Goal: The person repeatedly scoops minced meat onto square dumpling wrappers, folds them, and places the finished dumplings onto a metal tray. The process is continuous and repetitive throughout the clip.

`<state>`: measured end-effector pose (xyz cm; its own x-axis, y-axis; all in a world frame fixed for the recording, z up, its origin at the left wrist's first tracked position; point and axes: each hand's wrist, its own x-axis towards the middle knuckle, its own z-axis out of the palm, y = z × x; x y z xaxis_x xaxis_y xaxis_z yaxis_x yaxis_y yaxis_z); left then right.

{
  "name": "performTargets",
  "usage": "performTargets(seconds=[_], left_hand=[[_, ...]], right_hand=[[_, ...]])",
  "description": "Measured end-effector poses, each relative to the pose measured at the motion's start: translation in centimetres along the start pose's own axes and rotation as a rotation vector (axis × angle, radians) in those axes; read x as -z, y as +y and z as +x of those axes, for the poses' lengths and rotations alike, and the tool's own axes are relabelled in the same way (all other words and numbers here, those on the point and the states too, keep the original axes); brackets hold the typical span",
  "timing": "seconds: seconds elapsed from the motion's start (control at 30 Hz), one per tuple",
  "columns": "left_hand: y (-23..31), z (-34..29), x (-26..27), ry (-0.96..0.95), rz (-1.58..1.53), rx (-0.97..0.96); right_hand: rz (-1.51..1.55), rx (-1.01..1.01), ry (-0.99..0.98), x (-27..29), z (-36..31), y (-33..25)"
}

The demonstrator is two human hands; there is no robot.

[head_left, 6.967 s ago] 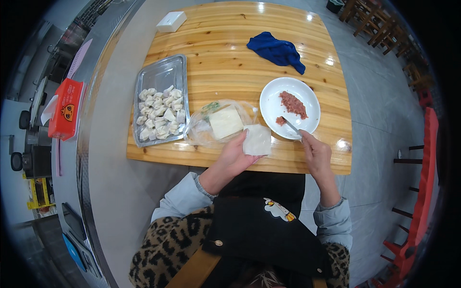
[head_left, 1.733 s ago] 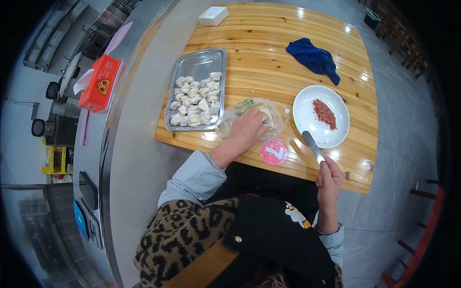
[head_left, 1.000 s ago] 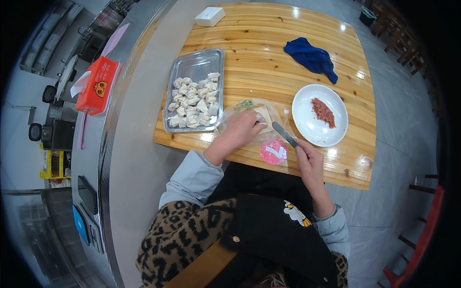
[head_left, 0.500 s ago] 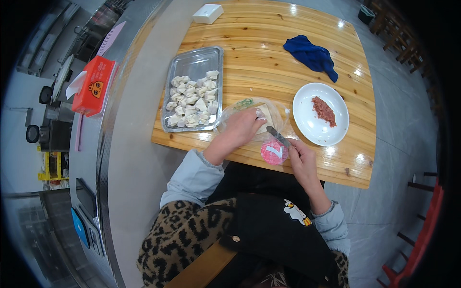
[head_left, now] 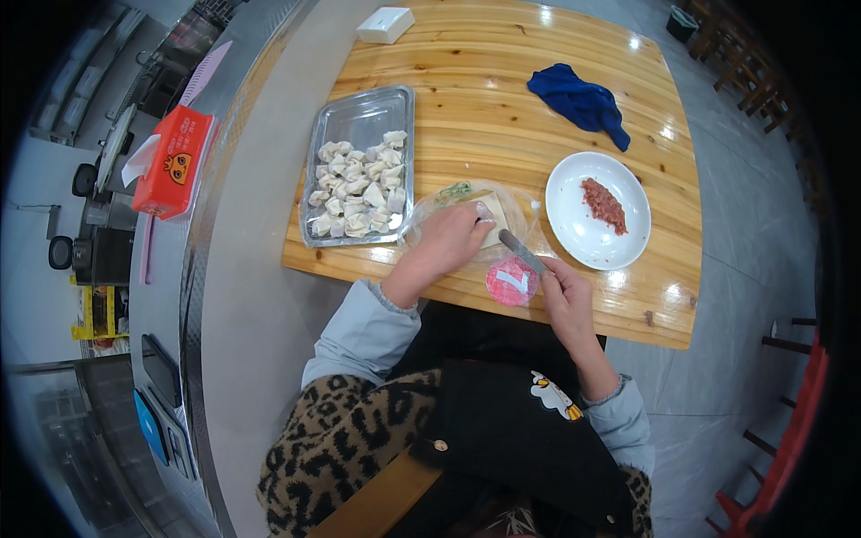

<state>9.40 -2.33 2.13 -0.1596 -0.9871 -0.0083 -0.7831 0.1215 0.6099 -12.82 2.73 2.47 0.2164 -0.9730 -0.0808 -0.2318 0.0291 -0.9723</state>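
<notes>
Over a clear plastic sheet (head_left: 421, 235) near the table's front edge, my left hand (head_left: 448, 240) is closed, its fingertips pinched on a pale wonton wrapper (head_left: 485, 212). Beneath those fingers lie more square, cream-coloured wonton wrappers (head_left: 495, 226), partly covered by the hand. My right hand (head_left: 568, 296) grips a flat metal filling spatula (head_left: 520, 250), whose rounded tip points at the wrappers and sits just beside the left fingers. To the right, a white plate (head_left: 565, 242) bears a heap of minced meat (head_left: 604, 206). Several folded wontons (head_left: 359, 188) fill the nearer part of a metal tray (head_left: 359, 106) at left.
A round pink label (head_left: 512, 285) with a white mark lies at the front edge below the spatula. Farther back are a crumpled blue cloth (head_left: 581, 103) and a white box (head_left: 386, 25). A red tissue pack (head_left: 175, 161) stands on the metal counter at left.
The spatula and right hand have shifted very slightly, the blade staying close to the left fingertips. The left hand keeps its pinch, and the view has moved a touch.
</notes>
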Motion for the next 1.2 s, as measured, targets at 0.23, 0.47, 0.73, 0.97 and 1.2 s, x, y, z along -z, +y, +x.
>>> performTargets(seconds=[0.23,0.47,0.73,0.97,1.2], left_hand=[[-1.2,-0.2,4.0,0.169,-0.538,0.179],[-2.1,-0.4,7.3,0.036,-1.975,-0.065],[2.3,-1.0,-0.5,-0.238,-2.041,0.283],[3.9,-1.2,-3.3,-0.399,-2.115,0.362],[4.1,-2.2,-5.1,-0.345,-1.952,0.47]], right_hand=[[-0.049,-0.001,0.004,0.0,0.6,1.1],[-0.037,0.078,0.029,0.9,0.0,0.0],[-0.824,0.399,0.41,9.3,0.7,-0.6],[-1.062,0.461,0.324,10.7,1.4,1.5],[-1.298,0.458,0.235,10.3,1.0,1.6]])
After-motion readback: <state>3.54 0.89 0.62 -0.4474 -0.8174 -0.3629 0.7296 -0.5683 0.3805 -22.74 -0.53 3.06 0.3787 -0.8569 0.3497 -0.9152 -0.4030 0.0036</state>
